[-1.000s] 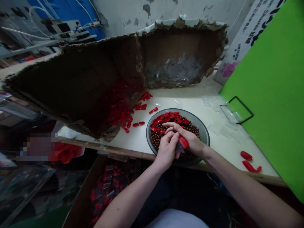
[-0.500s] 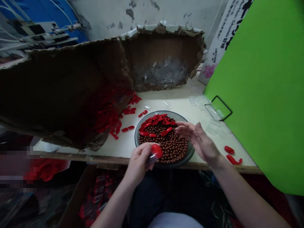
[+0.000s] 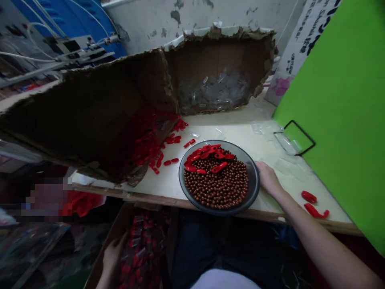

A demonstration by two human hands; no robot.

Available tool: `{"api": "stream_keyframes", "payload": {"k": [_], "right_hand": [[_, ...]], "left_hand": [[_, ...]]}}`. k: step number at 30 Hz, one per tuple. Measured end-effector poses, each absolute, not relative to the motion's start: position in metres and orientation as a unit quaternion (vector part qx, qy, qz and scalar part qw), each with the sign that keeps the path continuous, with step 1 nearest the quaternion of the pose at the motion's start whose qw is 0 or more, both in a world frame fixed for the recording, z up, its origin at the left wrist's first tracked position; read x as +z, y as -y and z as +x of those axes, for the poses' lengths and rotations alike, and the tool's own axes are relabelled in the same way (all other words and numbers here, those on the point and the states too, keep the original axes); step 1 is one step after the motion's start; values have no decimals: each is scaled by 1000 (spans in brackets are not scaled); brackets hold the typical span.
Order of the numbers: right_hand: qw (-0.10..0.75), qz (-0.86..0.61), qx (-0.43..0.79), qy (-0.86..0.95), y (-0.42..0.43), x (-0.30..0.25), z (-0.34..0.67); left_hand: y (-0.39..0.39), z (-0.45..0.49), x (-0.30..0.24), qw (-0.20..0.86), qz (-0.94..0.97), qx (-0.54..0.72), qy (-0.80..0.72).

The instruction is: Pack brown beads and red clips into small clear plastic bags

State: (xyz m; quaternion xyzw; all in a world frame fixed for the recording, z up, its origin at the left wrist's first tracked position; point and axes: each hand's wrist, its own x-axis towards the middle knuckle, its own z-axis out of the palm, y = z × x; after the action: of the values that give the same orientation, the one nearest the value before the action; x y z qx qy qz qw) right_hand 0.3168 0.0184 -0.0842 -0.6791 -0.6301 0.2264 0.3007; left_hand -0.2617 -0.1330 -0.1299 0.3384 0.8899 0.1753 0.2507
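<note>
One bowl [image 3: 248, 158], right grip [image 3: 266, 176] against it, left grip [image 3: 113, 253] by box [image 3: 120, 221], both closures unclear

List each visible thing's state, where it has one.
Round grey bowl: upright, holding round brown beads and glossy red pieces.
Torn left cardboard box: open, red plastic parts inside and out.
Torn rear cardboard box: open, holding clear plastic pieces.
Lower brown cardboard box: open, holding red-and-clear pieces.
Right hand: at the bowl's right rim.
Left hand: at the lower box's left side.
</note>
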Motion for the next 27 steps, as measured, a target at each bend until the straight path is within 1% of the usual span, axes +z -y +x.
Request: {"api": "stream_keyframes", "payload": {"k": [3,5,7,10,12,13,15,17,19,22,25,27], "right_hand": [[325,-701,231,591,-22,-91,320],[343,-718,243,555,-26,-98,325],[369,-725,258,521,-29,-103,329],[429,-709,274,487,-28,-98,337],[467,-691,279,476,-22,-84,339],[487,-678,289,469,-18,-74,339],[522,-643,325,457,-8,-52,336],[537,-614,359,453,2,-29,328],[517,-613,356,480,10,-10,317],[448,-613,324,564,14,3,302],[345,-589,312,661,10,4,291],[254,-562,261,743,3,2,285]], "left_hand": [[138,-268,-154,268,316,125,-901],[124,-256,-154,236,329,157,-901],[100,-231,-141,152,357,248,-887],[57,-172,-99,22,441,412,-797],[35,-123,-65,31,509,488,-708],[27,-98,-49,55,563,499,-657],[15,-51,-21,129,677,473,-549],[5,-12,-3,183,788,395,-436],[-5,17,5,190,859,298,-370],[-23,39,3,165,915,154,-335],[-41,44,-4,123,928,72,-344],[-50,42,-7,110,927,55,-354]]}}
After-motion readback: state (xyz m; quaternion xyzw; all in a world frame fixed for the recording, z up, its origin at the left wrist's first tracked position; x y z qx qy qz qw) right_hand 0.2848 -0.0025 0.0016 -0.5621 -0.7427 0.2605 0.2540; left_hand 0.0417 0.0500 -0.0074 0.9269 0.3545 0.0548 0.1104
